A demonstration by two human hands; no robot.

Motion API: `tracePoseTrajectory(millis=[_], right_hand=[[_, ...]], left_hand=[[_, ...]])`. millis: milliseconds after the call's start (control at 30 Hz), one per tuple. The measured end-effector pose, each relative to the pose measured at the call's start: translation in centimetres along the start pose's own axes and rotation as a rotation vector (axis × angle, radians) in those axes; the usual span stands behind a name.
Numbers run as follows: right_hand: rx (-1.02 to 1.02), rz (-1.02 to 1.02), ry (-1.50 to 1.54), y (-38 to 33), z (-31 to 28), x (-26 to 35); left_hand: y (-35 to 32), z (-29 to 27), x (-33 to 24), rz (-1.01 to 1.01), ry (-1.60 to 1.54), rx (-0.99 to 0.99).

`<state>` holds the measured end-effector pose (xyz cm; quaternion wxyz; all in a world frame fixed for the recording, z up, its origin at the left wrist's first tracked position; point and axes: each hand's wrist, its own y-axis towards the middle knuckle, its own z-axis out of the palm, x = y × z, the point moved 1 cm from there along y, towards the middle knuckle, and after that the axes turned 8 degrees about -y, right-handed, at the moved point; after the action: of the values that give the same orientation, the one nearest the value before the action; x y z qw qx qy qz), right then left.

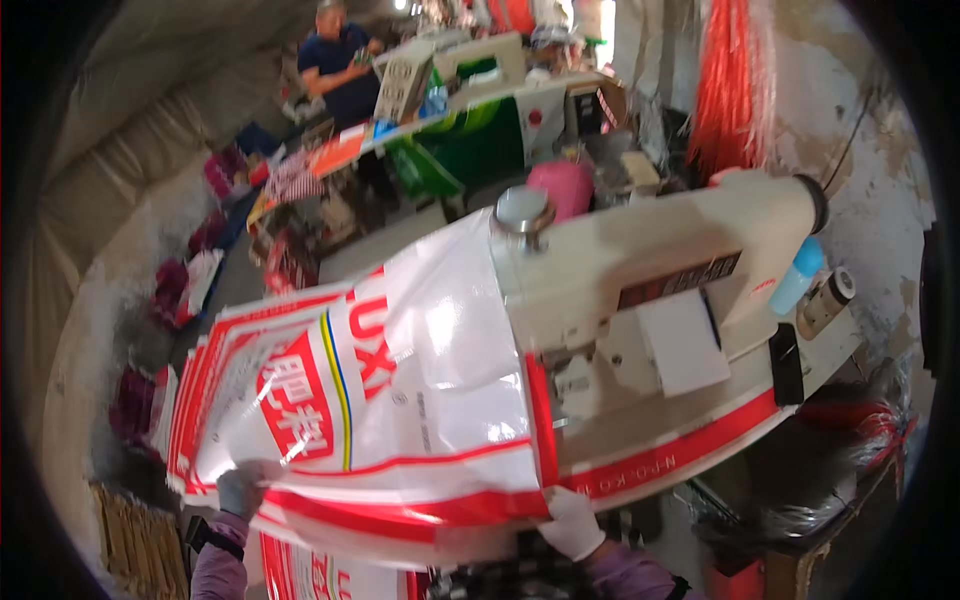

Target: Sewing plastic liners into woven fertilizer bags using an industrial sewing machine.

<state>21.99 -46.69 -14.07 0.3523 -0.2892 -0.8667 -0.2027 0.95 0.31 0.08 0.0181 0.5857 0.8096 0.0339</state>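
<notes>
Left hand (240, 490) and right hand (572, 520), both gloved and well apart, pinch the near edge of the glossy white-and-red sack (400, 400) spread on the sewing machine (650, 270) bed. Best keep that edge taut, flat and square to the needle area.
</notes>
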Motion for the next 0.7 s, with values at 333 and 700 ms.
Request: tracePoseTrajectory(millis=[333,700], right_hand=[[-0.079,-0.382,-0.177,9.3,-3.7,9.9],[0.496,-0.672,0.037,9.8,20.2,21.0]], left_hand=[[-0.3,5.4,9.1,-0.505,-0.141,-0.553],[-20.0,12.2,-18.7,-1.085,-2.363,-0.493]])
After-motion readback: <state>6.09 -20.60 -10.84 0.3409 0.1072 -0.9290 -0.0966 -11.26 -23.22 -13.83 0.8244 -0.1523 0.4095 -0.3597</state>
